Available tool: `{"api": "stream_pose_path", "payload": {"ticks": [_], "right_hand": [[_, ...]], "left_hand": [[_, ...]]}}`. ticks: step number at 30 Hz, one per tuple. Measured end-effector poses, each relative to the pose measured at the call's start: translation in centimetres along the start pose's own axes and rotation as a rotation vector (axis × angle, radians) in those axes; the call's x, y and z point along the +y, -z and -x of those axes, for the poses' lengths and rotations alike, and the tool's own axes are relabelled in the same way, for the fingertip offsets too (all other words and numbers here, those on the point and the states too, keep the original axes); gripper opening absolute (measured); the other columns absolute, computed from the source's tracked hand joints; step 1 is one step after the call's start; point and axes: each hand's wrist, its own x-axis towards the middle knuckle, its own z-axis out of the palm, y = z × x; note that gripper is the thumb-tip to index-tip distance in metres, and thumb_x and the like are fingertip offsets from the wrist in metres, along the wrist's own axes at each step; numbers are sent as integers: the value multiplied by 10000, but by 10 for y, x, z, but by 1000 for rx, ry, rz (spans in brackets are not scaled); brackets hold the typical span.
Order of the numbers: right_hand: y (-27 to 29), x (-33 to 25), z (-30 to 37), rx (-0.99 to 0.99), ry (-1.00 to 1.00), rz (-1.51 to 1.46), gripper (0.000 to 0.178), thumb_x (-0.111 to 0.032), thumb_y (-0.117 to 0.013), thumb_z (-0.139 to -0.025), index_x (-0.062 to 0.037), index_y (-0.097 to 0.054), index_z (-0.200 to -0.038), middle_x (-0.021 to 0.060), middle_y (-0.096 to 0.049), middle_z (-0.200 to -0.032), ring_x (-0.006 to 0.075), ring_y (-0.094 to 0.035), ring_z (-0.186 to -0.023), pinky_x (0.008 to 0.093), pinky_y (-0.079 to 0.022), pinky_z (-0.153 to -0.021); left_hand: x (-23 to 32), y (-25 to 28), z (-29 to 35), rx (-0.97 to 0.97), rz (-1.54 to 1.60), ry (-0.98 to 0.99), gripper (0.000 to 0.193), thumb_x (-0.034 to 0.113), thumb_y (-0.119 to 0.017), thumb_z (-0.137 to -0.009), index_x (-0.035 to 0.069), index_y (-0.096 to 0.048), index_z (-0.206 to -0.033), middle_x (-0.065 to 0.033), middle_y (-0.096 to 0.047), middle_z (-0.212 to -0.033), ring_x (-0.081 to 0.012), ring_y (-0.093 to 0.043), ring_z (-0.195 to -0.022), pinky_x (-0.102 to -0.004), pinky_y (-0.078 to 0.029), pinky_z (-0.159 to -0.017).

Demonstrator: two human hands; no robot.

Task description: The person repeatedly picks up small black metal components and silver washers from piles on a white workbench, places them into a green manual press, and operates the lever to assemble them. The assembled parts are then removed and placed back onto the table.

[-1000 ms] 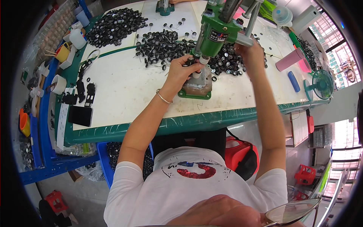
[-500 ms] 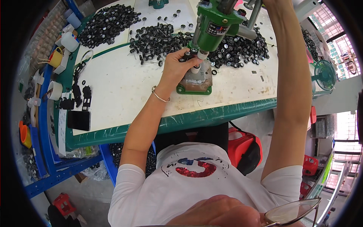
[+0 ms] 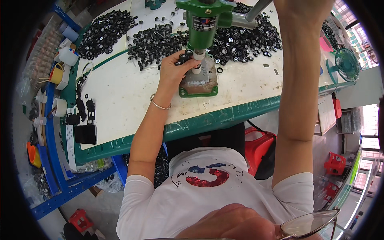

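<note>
My left hand (image 3: 172,72) is closed around a few small black toy wheels (image 3: 183,58), held by its fingertips at the green hand press (image 3: 203,34). Thumb and forefinger sit right beside the press's pale ram tip, just above a small white post (image 3: 197,69) on the base plate. Whether a wheel rests on that post is hidden by the fingers. High on the right, my right hand (image 3: 302,12) is near the press's metal lever (image 3: 258,10); the upper border cuts off its fingers, so its grip cannot be seen.
Behind the press lie heaps of black wheels (image 3: 106,34), some on axles (image 3: 150,44). A dark phone (image 3: 85,135) and black plastic parts (image 3: 91,110) lie at the table's left. A green fan (image 3: 347,65) stands right; a red stool (image 3: 256,150) is below the edge.
The view has shifted, moving the press and table leftward in the picture. My right forearm sits differently and its hand shows farther right. My left hand still holds the wheels at the press.
</note>
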Motion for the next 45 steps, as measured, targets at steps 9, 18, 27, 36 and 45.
{"api": "stream_pose_path", "payload": {"ticks": [9,18,27,36,45], "right_hand": [[2,-9,23,-6,259,74,368,-259,-552,-922,-155,-376,-615,-66,-269,-488,47,-197,-361,239,-173,-335],[6,24,-19,107,-159,86,270,-261,-597,-908,-153,-464,-699,-90,-326,-524,20,-252,-385,197,-179,-345],[45,98,-49,78,-553,-39,183,-246,-597,-915,-101,-580,-805,-62,-448,-563,44,-337,-385,197,-223,-338],[81,85,42,182,-615,65,332,-336,-563,-908,-33,-624,-1029,47,-614,-862,120,-574,-756,286,-469,-696],[153,100,202,-241,-836,674,173,-210,-626,-892,-57,-654,-967,12,-636,-734,85,-561,-592,233,-442,-542]], "left_hand": [[4,-6,1,19,-3,6,216,88,-779,-727,62,-707,-929,20,-663,-737,-4,-501,-553,-165,-319,-452],[11,-4,4,-30,49,69,143,117,-763,-754,64,-680,-858,4,-631,-750,-14,-453,-530,-186,-302,-444],[-8,89,11,148,702,226,123,143,-674,-844,34,-626,-874,-96,-671,-885,-175,-648,-847,-203,-332,-388],[-5,112,18,279,-126,210,165,178,-716,-793,46,-696,-891,-41,-657,-737,-123,-629,-651,-215,-412,-466],[-20,91,-6,152,-922,17,228,220,-712,-707,16,-682,-804,-128,-662,-652,-236,-640,-574,-338,-486,-564]]}}
